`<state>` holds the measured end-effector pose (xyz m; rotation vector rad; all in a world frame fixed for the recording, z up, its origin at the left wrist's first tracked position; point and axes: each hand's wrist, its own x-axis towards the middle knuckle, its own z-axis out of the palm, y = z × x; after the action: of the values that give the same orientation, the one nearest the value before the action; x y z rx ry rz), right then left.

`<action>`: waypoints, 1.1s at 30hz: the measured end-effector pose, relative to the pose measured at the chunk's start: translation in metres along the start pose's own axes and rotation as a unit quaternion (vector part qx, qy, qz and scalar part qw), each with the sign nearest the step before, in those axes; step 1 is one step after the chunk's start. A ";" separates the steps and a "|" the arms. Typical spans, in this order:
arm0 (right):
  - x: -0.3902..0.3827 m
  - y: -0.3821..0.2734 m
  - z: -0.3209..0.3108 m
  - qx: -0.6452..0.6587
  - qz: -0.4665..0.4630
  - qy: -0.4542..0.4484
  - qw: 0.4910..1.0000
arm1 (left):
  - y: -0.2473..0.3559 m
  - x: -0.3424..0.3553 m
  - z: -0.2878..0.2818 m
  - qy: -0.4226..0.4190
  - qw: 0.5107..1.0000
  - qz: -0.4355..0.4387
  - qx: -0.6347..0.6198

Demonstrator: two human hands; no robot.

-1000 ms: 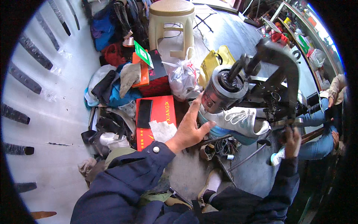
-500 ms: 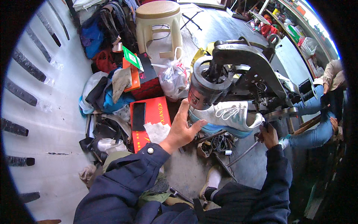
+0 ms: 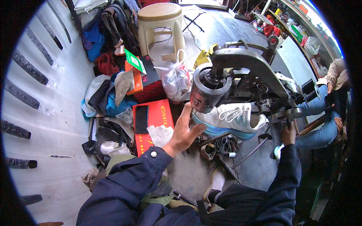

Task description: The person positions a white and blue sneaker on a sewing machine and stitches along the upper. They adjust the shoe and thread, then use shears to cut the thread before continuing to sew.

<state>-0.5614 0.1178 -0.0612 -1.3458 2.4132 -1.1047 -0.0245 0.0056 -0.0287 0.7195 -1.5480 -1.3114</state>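
Note:
A white sneaker with a blue sole hangs sideways on the black shoe-stitching machine, its toe beneath the round metal head. My left hand cups the toe, thumb against the sole and index finger up beside the metal head; the other fingers are partly hidden. Beyond the heel, my right hand is closed at the rim of the machine's hand wheel; its fingertips are partly covered by the rim.
Left of the machine lies a red box with a phone and a pale scrap on it. A plastic bag and a beige stool stand behind. At right sits another person in jeans. Cords lie below the sneaker.
My right hand has moved to the right and slightly forward, from beside the sneaker's heel along the wheel's rim. My left hand stays at the toe, and the metal head looks slightly turned.

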 end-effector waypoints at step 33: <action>-0.019 0.003 0.034 -0.028 0.077 -0.134 0.988 | -0.006 0.002 -0.002 0.002 1.000 -0.020 -0.016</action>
<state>-0.5363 0.1163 -0.0915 -1.2104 2.3192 -0.7685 -0.0241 0.0013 -0.0341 0.7362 -1.5136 -1.3613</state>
